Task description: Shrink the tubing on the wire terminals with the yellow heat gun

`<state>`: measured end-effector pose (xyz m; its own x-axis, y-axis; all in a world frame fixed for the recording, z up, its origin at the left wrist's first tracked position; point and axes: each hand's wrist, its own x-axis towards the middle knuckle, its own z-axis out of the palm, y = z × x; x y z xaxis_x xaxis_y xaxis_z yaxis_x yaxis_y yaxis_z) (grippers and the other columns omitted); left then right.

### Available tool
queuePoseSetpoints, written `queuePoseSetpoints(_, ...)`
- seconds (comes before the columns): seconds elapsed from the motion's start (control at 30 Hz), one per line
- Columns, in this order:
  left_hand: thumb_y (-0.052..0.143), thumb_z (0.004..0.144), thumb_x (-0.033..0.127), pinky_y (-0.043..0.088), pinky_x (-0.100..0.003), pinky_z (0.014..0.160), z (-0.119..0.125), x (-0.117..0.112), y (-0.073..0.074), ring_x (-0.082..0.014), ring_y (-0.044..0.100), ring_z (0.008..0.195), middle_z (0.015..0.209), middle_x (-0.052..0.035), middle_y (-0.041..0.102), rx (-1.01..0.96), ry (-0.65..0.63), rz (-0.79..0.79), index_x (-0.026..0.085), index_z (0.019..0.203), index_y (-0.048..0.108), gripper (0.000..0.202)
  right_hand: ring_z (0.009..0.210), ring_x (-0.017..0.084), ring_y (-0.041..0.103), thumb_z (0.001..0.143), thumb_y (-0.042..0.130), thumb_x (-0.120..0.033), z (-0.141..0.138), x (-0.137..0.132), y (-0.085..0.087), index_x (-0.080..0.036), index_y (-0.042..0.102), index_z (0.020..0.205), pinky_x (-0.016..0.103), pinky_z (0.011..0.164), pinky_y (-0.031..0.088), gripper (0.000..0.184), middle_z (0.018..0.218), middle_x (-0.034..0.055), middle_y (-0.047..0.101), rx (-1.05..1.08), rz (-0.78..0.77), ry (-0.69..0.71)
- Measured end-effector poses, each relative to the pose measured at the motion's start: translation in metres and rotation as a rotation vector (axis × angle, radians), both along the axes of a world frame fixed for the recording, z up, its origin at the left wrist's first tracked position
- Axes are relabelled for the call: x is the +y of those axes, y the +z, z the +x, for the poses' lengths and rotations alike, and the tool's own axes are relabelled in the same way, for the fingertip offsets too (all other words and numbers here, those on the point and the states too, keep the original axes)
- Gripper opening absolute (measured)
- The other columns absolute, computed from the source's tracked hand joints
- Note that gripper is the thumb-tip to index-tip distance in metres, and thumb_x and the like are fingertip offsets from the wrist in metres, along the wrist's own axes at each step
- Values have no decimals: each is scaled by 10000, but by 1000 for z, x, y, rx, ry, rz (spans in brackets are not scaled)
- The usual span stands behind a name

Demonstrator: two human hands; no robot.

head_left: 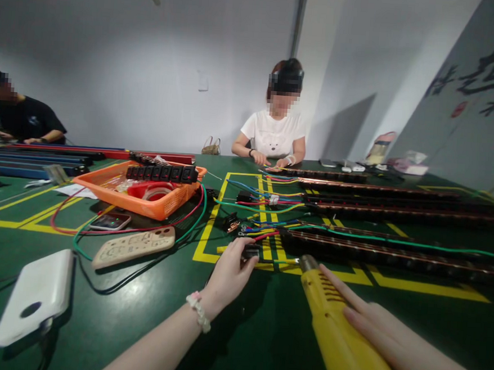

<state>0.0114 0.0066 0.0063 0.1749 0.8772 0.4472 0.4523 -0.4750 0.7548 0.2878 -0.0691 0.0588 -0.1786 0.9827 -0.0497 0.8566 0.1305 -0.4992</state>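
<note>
My left hand (230, 271) pinches a small black part (250, 253) with coloured wires (264, 231) running off it, low over the green table (262, 332). My right hand (373, 320) grips a yellow heat gun (338, 332). Two fingers lie stretched along the gun's body. Its metal nozzle (308, 262) points at the black part, a short gap to the right of my left fingertips. Long dark strips (394, 254) with copper rails lie just beyond the nozzle.
An orange basket (144, 203) with a row of black switches (162, 172) stands at the left, with a phone (109, 221), a beige remote (135, 246) and a white power bank (36, 294) nearer me. A person in a white shirt (275, 135) works opposite; another person (23, 118) sits far left.
</note>
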Motion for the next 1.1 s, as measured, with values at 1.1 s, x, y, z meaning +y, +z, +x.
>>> queuePoseSetpoints(1.1,522,858,221,430,-381,911,-1,3,-3,-227,562,1037,1076,-75,617,-112,23,-91,188,1089,550,234,700,233,544,935,173,-537,-81,-8,9,-243,76,1488,361,675,371,634,752,62,566,-26,-147,385)
